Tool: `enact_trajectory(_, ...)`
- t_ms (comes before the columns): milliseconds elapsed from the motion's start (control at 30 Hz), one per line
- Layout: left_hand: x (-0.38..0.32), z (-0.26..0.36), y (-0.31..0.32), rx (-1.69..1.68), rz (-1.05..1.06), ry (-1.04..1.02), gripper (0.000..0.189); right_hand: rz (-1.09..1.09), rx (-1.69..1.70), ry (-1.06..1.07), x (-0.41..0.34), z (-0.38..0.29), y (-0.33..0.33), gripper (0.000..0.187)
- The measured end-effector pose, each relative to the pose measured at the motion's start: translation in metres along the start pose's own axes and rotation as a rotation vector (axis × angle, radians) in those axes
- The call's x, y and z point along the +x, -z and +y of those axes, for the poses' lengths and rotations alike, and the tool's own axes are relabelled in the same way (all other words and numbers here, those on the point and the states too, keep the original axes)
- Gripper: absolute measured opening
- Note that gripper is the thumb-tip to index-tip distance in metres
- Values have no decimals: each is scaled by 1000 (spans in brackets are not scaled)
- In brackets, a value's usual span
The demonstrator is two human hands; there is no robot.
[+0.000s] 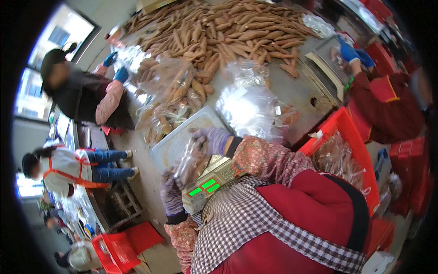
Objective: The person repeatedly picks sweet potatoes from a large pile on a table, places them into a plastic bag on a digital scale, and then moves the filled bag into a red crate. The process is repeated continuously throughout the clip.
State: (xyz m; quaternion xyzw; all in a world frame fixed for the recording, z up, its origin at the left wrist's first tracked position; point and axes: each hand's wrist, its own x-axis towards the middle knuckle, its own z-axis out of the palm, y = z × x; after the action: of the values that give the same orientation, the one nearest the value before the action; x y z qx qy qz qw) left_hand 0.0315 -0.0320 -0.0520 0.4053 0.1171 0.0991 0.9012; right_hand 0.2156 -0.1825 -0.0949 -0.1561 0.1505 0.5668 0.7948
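Observation:
Both of my hands wear purple striped knit gloves. My left hand [172, 191] grips the near left side of a clear plastic bag of brownish roots [191, 164], and my right hand [214, 140] holds the bag's upper right side. The bag is above the pan of a digital scale [164, 150], whose green-lit display panel [204, 187] faces me. Behind the scale lie filled clear bags of roots [160, 116]. Right of the scale, a stack of clear plastic bags [244, 106] shines in the light.
A large heap of long brown tuberous roots [222, 34] covers the table's far part. A red plastic crate [359, 154] with bagged roots stands at my right. Gloved co-workers stand left and right; another scale [325, 73] is by the right one. A person walks at left.

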Motion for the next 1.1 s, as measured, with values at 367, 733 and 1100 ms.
enact_trajectory(367, -30, 23, -18, 1350, 67, -425, 12, -341, -1680, 608, -4, 26, -19, 38)
enact_trajectory(733, -22, 24, -32, 849, 421, -349, 26, -84, -1236, 739, -89, -80, -25, 26)
enact_trajectory(1100, -43, 10, 2, 790, 437, -193, 18, 1405, -1691, 1159, -185, -208, 100, 33)
